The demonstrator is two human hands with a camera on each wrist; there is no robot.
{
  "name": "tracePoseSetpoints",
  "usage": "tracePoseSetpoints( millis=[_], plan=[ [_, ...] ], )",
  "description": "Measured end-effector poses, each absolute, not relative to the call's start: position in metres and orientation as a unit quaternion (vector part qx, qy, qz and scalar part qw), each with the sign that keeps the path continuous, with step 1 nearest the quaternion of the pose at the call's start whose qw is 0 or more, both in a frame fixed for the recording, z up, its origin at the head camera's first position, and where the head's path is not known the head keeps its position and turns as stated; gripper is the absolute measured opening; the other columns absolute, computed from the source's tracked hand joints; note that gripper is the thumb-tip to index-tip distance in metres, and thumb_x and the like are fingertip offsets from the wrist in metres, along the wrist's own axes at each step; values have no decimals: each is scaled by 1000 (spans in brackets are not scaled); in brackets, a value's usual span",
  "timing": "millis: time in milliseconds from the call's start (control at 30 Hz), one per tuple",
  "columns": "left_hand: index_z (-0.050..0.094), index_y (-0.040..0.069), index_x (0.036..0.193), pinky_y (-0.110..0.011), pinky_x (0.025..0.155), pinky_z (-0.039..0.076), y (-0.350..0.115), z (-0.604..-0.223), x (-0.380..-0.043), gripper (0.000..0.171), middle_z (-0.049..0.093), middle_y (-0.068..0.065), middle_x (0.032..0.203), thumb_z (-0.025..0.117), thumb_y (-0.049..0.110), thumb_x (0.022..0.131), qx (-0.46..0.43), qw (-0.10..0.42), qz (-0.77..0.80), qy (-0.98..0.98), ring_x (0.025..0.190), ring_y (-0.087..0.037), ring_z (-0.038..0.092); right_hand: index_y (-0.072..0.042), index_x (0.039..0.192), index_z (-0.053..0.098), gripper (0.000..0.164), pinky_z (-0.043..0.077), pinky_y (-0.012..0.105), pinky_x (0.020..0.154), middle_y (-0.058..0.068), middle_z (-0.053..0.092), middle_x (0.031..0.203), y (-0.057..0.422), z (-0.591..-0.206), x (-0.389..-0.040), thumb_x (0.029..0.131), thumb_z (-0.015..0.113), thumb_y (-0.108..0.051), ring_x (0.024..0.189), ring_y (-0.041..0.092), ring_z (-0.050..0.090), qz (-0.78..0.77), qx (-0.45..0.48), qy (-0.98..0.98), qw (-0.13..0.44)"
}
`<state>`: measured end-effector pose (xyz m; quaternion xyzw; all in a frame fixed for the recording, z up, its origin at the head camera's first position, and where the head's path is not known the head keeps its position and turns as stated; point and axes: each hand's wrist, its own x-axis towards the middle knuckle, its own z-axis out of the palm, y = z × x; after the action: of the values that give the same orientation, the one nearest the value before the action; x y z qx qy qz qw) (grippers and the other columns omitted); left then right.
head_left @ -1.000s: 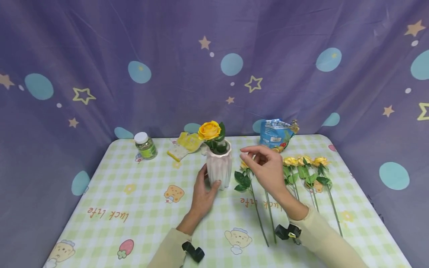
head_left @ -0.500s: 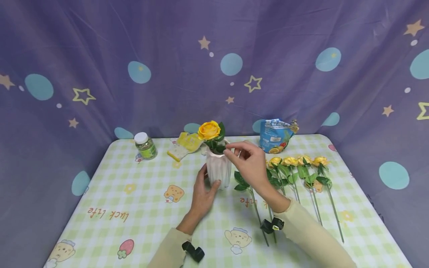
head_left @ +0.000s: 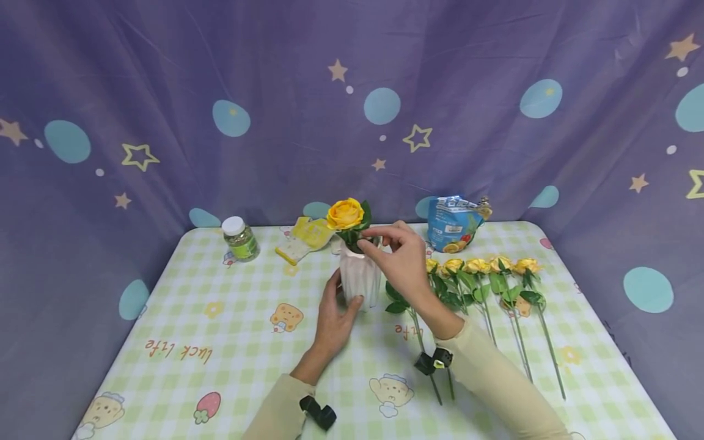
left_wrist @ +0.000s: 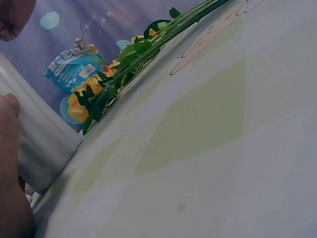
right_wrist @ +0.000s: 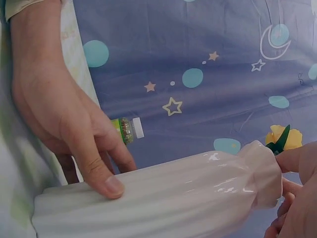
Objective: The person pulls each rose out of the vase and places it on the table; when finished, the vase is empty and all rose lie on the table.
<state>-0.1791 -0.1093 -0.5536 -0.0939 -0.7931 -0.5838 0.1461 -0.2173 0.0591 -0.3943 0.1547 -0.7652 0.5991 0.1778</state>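
A white fluted vase [head_left: 360, 278] stands upright on the table, with one yellow rose [head_left: 345, 214] in its mouth. My left hand [head_left: 333, 318] grips the vase low on its left side, thumb across the front; the right wrist view shows this left hand [right_wrist: 74, 119] too. My right hand [head_left: 404, 260] is at the vase's rim, thumb and index fingertips right by the rose's stem and leaves. I cannot tell whether they pinch the stem. In the left wrist view the vase [left_wrist: 42, 134] leans with the camera's tilt.
Several yellow roses [head_left: 477, 266] lie in a row right of the vase, stems toward me. Behind them stands a blue pouch [head_left: 452, 225]. A white-lidded jar [head_left: 241, 239] and a yellow-and-white packet [head_left: 308, 235] are at the back left. A purple curtain [head_left: 308, 122] hangs behind the table.
My right hand has moved left from above the loose roses to the vase's mouth, beside the rose's stem. The left hand keeps its hold on the vase.
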Motion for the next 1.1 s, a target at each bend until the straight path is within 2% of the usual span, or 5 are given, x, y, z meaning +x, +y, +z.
tracePoseSetpoints(
  millis=[567, 700, 800, 967, 1100],
  plan=[
    [35, -3, 168, -63, 122, 44, -109, -555, -179, 73, 49, -25, 166, 73, 13, 108, -91, 142, -582, -796, 146, -43, 54, -8, 99, 91, 11, 33, 34, 72, 3, 55, 74, 48, -392, -229, 90, 94, -14, 72, 23, 42, 563, 164, -787, 190],
    [35, -4, 168, -62, 122, 45, -109, -554, -178, 74, 48, -25, 166, 74, 14, 108, -90, 143, -579, -798, 145, -44, 54, -7, 97, 91, 10, 43, 40, 94, 3, 54, 74, 45, -391, -230, 89, 95, -12, 75, 25, 46, 563, 169, -787, 188],
    [35, -5, 167, -62, 121, 45, -109, -553, -178, 74, 49, -26, 165, 75, 14, 108, -91, 145, -575, -800, 144, -44, 55, -5, 95, 90, 10, 39, 48, 107, 3, 52, 73, 44, -391, -231, 89, 94, -11, 76, 28, 47, 563, 174, -785, 189],
    [34, -5, 168, -64, 120, 45, -109, -553, -179, 75, 48, -27, 165, 74, 19, 109, -96, 149, -576, -798, 144, -45, 55, -4, 94, 90, 10, 38, 47, 107, 2, 48, 72, 43, -390, -231, 89, 94, -12, 75, 28, 45, 564, 177, -782, 199],
    [35, -5, 167, -63, 119, 47, -110, -556, -179, 76, 49, -28, 164, 74, 26, 109, -104, 163, -574, -796, 142, -46, 56, -3, 95, 89, 11, 38, 40, 95, 1, 47, 71, 42, -390, -232, 90, 94, -12, 73, 24, 41, 571, 167, -778, 204]
  ],
)
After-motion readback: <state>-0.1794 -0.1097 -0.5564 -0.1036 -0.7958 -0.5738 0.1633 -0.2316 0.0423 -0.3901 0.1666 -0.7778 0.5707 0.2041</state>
